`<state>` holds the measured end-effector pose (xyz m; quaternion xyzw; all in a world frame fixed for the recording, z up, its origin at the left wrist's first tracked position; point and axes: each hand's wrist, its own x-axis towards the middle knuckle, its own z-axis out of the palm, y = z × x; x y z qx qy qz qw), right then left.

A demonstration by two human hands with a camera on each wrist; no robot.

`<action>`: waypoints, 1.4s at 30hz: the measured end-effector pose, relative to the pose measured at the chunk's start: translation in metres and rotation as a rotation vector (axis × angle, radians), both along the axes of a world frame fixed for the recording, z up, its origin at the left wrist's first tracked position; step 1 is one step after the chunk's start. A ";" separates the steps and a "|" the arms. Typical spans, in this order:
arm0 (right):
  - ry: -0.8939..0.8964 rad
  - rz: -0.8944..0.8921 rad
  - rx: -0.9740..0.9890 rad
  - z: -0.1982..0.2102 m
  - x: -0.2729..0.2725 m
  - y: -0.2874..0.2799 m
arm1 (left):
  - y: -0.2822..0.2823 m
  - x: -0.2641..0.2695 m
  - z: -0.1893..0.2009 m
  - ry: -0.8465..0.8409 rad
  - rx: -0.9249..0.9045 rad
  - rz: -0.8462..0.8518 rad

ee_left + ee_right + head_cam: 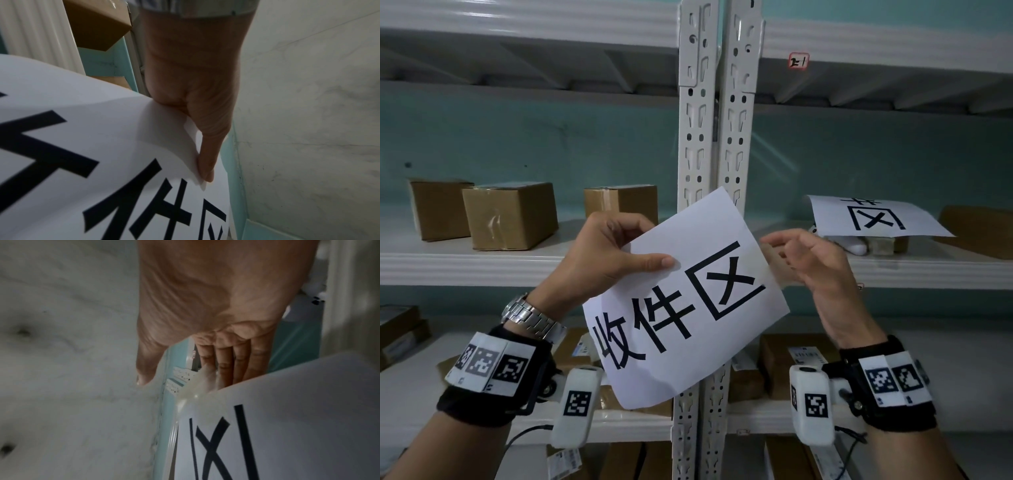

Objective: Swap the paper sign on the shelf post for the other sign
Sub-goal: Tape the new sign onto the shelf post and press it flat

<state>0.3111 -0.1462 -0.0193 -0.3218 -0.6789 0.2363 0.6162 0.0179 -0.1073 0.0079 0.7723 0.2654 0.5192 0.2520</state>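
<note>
A white paper sign (688,308) with big black characters hangs tilted in front of the twin white shelf posts (715,137). My left hand (654,253) pinches its upper left edge, thumb on the printed face (82,146). My right hand (780,250) hovers at the sign's right edge with fingers loosely spread and thumb apart. A strip of clear tape (779,274) runs from the sign's edge (298,418) to the fingers (226,366), seemingly stuck to them. The other sign (873,217) lies on the right middle shelf over small objects.
Three cardboard boxes (510,216) stand on the left middle shelf. More labelled parcels (784,363) fill the lower shelves. A white object (856,246) and a brown packet (979,229) lie by the other sign. A small red label (798,61) marks the upper shelf edge.
</note>
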 end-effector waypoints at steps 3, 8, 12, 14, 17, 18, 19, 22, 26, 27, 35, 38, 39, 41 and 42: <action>-0.056 -0.060 0.060 0.006 -0.006 -0.009 | 0.000 0.001 -0.001 0.032 0.024 0.016; -0.114 -0.119 0.095 0.012 -0.015 -0.010 | -0.001 0.008 -0.001 0.113 0.074 0.047; -0.137 -0.128 0.093 0.007 -0.015 -0.002 | -0.004 0.011 -0.002 0.159 0.165 0.075; -0.169 -0.150 0.102 0.004 -0.014 -0.001 | -0.005 0.012 -0.001 0.186 0.212 0.088; -0.198 -0.177 0.142 0.001 -0.013 0.001 | -0.007 0.012 0.002 0.283 0.322 0.123; -0.183 -0.192 0.162 0.000 -0.013 0.002 | -0.007 0.012 0.003 0.302 0.338 0.133; -0.164 -0.211 0.176 -0.001 -0.013 0.002 | -0.008 0.011 0.003 0.312 0.339 0.141; -0.162 -0.276 0.197 -0.001 -0.008 0.002 | -0.005 0.003 0.004 0.376 0.297 0.190; -0.127 -0.323 0.267 0.000 0.000 -0.001 | 0.001 -0.018 0.001 0.523 0.217 0.263; -0.096 -0.334 0.280 0.000 0.002 -0.002 | 0.003 -0.024 -0.001 0.541 0.187 0.284; 0.039 -0.370 0.278 0.000 0.015 -0.004 | 0.009 -0.059 -0.011 0.388 0.124 0.416; 0.088 -0.378 0.269 -0.001 0.015 -0.003 | 0.006 -0.062 -0.015 0.229 0.090 0.419; 0.110 -0.379 0.261 -0.002 0.015 -0.003 | 0.005 -0.063 -0.015 0.200 0.102 0.419; 0.155 -0.377 0.245 -0.003 0.015 -0.001 | 0.004 -0.065 -0.015 0.117 0.106 0.394; 0.172 -0.373 0.236 -0.003 0.016 0.001 | 0.003 -0.066 -0.015 0.060 0.102 0.365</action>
